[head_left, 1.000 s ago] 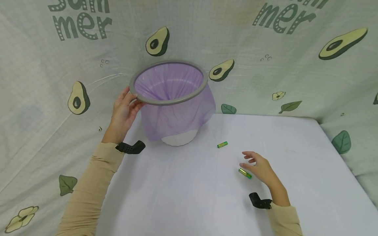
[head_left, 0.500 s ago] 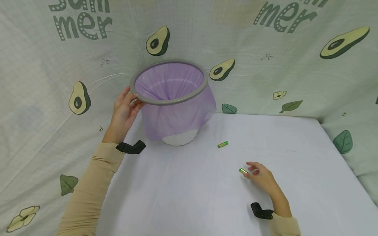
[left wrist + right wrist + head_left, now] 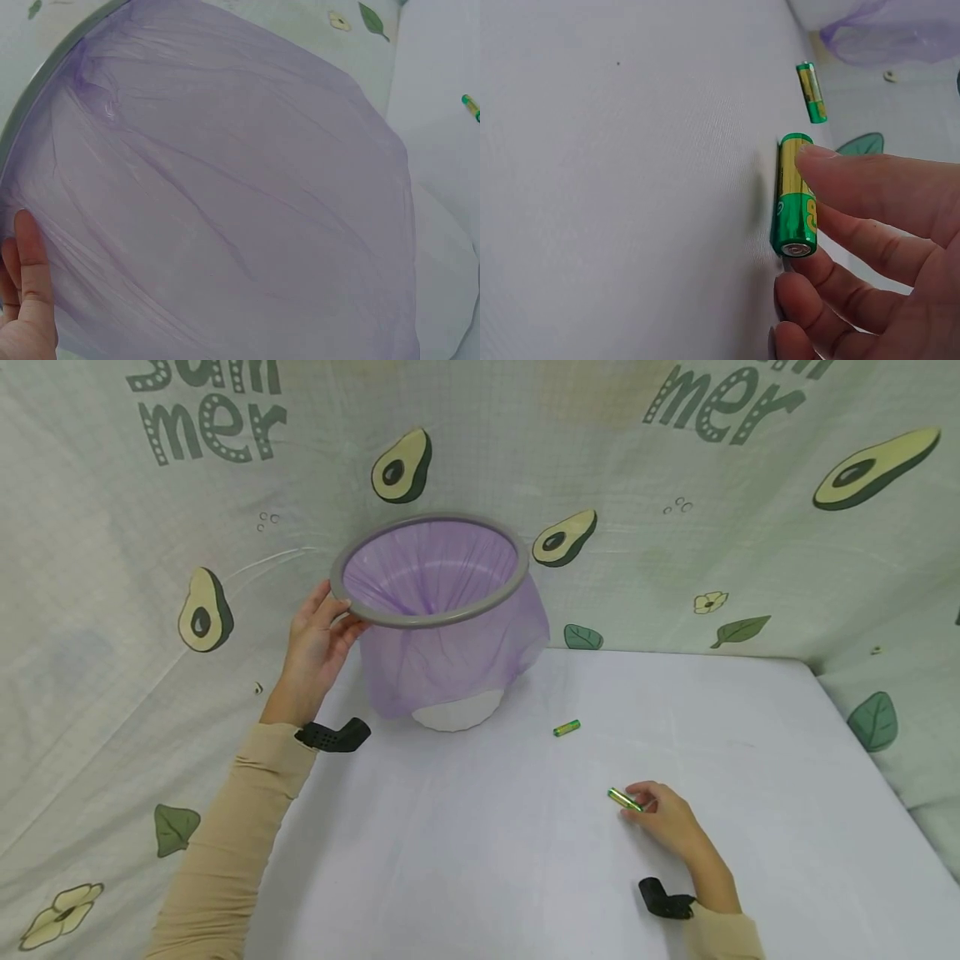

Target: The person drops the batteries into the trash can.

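Note:
At the left, my left hand [image 3: 315,639] grips the grey rim [image 3: 431,620] of a trash bin lined with a thin purple bag [image 3: 450,664]. The bin's white base [image 3: 459,712] shows below the bag. In the left wrist view, fingers [image 3: 34,262] lie against the bag just under the rim. On the table's right side, my right hand [image 3: 667,818] pinches a green and gold battery [image 3: 621,797] at or just above the surface. The right wrist view shows the thumb on the battery [image 3: 796,199], with the other fingers curled beyond it. A second battery [image 3: 567,727] lies nearer the bin.
A white table [image 3: 450,860] spans the foreground. Behind and to the left hangs a pale cloth [image 3: 480,460] printed with avocados and leaves, close behind the bin. Each wrist wears a black camera mount [image 3: 663,902].
My right hand has moved slightly down and closed its thumb and fingers on the nearer battery. The left hand, the bin and the other battery stay put.

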A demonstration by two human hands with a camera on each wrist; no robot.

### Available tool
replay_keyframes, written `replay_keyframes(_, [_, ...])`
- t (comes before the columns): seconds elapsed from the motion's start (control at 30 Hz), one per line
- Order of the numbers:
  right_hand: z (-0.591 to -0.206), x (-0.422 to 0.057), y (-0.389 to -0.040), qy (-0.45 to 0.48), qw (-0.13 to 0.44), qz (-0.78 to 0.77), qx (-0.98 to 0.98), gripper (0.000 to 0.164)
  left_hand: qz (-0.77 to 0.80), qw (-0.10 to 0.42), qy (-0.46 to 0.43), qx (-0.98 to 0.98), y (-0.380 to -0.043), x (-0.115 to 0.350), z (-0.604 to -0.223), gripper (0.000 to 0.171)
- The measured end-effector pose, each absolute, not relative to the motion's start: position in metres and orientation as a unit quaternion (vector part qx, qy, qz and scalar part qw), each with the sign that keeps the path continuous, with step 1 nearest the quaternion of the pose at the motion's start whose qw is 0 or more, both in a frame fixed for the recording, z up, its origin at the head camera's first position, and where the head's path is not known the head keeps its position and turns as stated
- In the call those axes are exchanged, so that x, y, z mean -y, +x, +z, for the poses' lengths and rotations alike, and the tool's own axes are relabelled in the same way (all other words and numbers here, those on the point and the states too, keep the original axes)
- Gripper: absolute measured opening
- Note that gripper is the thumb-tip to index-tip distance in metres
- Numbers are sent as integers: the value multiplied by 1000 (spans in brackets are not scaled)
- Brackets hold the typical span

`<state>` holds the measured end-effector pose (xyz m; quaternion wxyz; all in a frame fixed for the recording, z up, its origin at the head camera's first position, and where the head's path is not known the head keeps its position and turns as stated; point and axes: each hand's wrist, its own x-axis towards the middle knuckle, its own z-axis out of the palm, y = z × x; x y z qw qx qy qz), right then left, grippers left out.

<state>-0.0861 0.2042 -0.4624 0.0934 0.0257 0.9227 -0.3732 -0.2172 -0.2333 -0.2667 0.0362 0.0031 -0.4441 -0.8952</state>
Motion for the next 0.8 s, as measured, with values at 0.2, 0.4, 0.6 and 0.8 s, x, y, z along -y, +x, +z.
replay_keyframes(0.2, [-464,-205,-89,25,99,-376,-921,28,-892,39,4,450,-218,233,-267,72])
replay_keyframes(0.4, [-464,-205,-91,26,101,-376,-921,22,-897,35,5,441,-217,233,-266,72])
replay_keyframes(0.6, [-464,-204,-90,25,104,-375,-921,21,-898,32,5,439,-218,233,-266,74])
replay_keyframes(0.8, [-463,-205,-90,27,103,-377,-920,22,-899,32,4,436,-218,232,-266,75])
